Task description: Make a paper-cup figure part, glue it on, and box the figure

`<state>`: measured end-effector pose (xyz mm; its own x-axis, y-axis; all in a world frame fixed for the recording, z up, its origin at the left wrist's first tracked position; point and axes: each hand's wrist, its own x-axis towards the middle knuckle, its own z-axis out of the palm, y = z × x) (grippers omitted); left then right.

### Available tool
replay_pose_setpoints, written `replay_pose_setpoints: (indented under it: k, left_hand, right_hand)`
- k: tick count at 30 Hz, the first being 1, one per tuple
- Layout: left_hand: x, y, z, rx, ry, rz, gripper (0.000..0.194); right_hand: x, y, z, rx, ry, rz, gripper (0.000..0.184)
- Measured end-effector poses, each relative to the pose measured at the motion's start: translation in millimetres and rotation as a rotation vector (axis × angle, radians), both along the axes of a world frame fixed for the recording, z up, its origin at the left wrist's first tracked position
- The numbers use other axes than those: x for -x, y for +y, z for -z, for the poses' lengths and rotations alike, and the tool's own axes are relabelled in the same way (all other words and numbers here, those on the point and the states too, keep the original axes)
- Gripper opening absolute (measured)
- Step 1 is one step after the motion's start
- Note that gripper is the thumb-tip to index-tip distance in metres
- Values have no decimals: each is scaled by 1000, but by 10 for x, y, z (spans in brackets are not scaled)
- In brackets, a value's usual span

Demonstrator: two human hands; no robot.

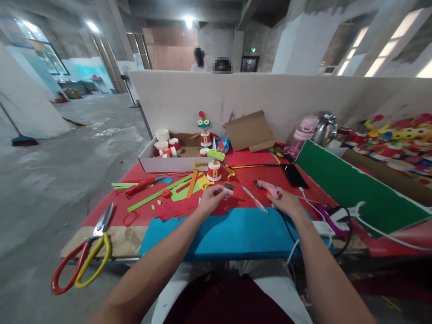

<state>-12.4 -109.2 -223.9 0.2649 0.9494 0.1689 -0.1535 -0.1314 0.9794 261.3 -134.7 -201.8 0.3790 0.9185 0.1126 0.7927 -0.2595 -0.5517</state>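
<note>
Big scissors (99, 229) lie nearest us, at ten o'clock, their red and yellow handles reaching past the table's edge. Right of them, towards eleven, loose green strips (158, 193) lie flat, not joined to anything. Behind these, our open box (175, 165) holds several paper cups (162, 134) with no springs or eyes that we can see, so they look unfinished. At its right end one springy figure (205, 138) seems fully made up. Near twelve o'clock we see another figure (214, 172), with cup body, folded arms, green eyes and red top, which looks complete too. Just in front, our left hand (211, 200) pinches a small brown-and-white piece (228, 186), attached to neither figure; its exact shape is unclear. A pen (255, 199) lies at one o'clock, and beside it our right hand (286, 202) grips the pink glue gun (267, 185). Beyond is a phone (294, 175). At two o'clock, behind the green board (351, 189), a colourful pile (391, 139) seems to be many similar figures, probably finished, though we cannot count them.
</note>
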Motion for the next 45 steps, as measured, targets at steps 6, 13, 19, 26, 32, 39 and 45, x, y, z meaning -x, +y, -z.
replay_pose_setpoints:
  k: [6,13,19,26,32,39,45]
  left_hand:
    - [103,-18,45,35,-24,-34,36]
    - [90,25,75,175,-175,-57,41]
    - [65,36,115,239,-221,-6,50]
    - [78,53,126,226,-122,3,50]
    - [70,83,162,199,-111,17,37]
    - [70,76,192,111,41,-73,22]
    - [70,70,200,55,121,-89,19]
  right_hand:
    - [-28,67,14,-50,359,57,15]
    - [199,-153,-242,-214,1014,13,23]
    - [609,-320,-337,-87,1097,-194,46]
    - [853,-459,-373,-208,704,-343,53]
    - [916,-552,-292,-239,492,-367,48]
    - [1013,-575,-248,-315,320,-376,38]
    - [1037,-569,-177,-325,166,-395,44]
